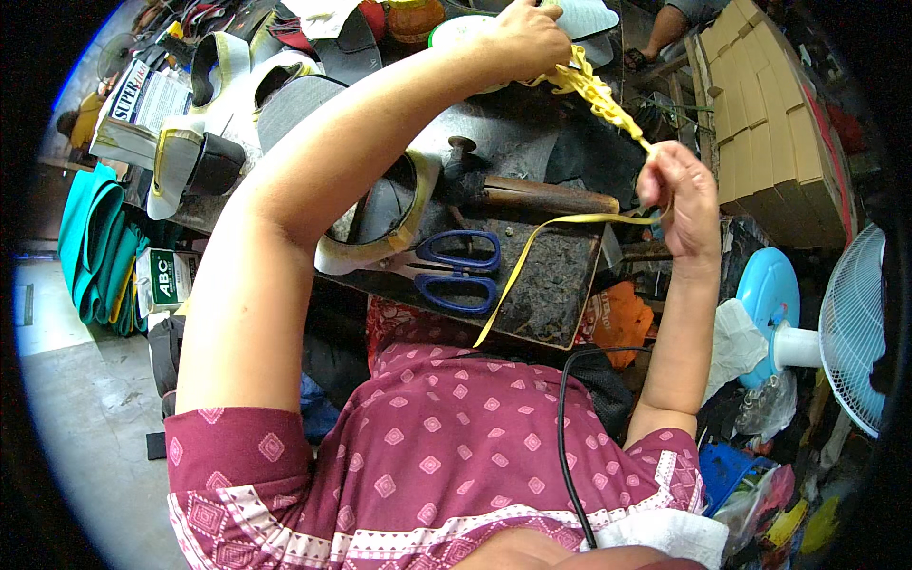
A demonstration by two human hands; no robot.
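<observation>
My left hand [525,40] reaches across to the far side of the workbench, its fingers closed on the upper end of a looped bundle of thin yellow strap [591,90]. From the bundle's lower end the strap runs to my right hand [682,199], where thumb and fingers pinch it. Past that hand a loose yellow tail [525,258] curves left over the bench and hangs at its near edge. Scissors [408,266] with blue handles lie below my left forearm. A hammer [551,196] with a wooden handle rests between my arms.
Several sandal parts and straps [223,71] crowd the bench's left side. At right stand a stack of tan boxes [760,123], a blue stool [768,285] and a white fan [855,328]. Teal folded cloth [90,247] sits at left. A black cable [562,418] crosses my shirt.
</observation>
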